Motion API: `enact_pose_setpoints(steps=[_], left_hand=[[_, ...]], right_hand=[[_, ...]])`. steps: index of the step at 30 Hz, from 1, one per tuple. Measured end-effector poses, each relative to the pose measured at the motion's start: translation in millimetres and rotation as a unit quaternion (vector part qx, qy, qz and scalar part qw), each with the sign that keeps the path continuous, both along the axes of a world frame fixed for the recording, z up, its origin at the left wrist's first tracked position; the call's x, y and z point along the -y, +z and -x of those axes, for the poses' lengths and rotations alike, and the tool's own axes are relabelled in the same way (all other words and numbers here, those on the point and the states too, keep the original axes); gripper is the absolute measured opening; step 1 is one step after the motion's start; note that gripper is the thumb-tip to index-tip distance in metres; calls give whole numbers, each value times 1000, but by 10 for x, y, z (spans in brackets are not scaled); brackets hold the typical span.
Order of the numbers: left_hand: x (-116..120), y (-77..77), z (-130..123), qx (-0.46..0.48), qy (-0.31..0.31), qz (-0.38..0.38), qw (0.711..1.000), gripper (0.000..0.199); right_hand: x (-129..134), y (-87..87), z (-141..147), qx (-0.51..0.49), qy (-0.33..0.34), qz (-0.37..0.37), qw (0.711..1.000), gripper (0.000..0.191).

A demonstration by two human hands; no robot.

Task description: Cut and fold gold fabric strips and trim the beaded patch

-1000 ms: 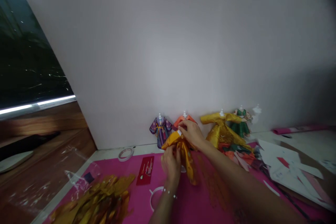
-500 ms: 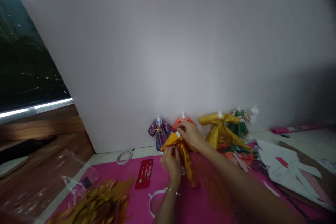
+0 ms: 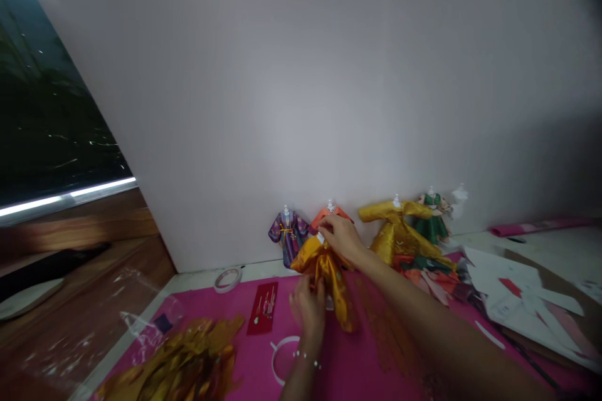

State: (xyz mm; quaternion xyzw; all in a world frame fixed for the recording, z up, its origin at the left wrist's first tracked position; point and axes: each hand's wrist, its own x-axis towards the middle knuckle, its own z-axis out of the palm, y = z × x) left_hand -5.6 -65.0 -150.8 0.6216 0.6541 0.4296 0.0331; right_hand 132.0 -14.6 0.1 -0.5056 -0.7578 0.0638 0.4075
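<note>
A small golden-orange doll dress (image 3: 333, 272) on a white mannequin is held upright above the pink mat (image 3: 345, 363). My right hand (image 3: 341, 235) pinches it at the white neck. Lower down, my left hand (image 3: 310, 304) has its fingers closed at the side of the skirt; the fingertips are partly hidden by the cloth. Behind it, against the wall, stand a purple robe on a mannequin (image 3: 288, 235) and an orange garment on a mannequin (image 3: 330, 210), the latter partly covered by my right hand.
To the right stand a yellow dress (image 3: 397, 232), a green dress (image 3: 433, 225) and a bare white mannequin (image 3: 459, 200). White paper pieces (image 3: 508, 301) lie nearby. On the left are golden fabric scraps (image 3: 183, 363), a red card (image 3: 263, 308), a tape roll (image 3: 227, 281) and a white ring (image 3: 277, 363).
My left hand has slid slightly down along the skirt, and more of the dress front shows. My right hand keeps its hold at the neck. The view has shifted a little.
</note>
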Motion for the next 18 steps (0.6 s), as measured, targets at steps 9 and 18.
enact_pose_setpoints(steps=[9,18], left_hand=[[287,-67,127,3,-34,109,993,28],[615,-57,314,22,-52,165,985,42]], right_hand=[[33,32,-9,-39,11,-3,999,24],[462,-372,-419,-199,12,22,980,24]])
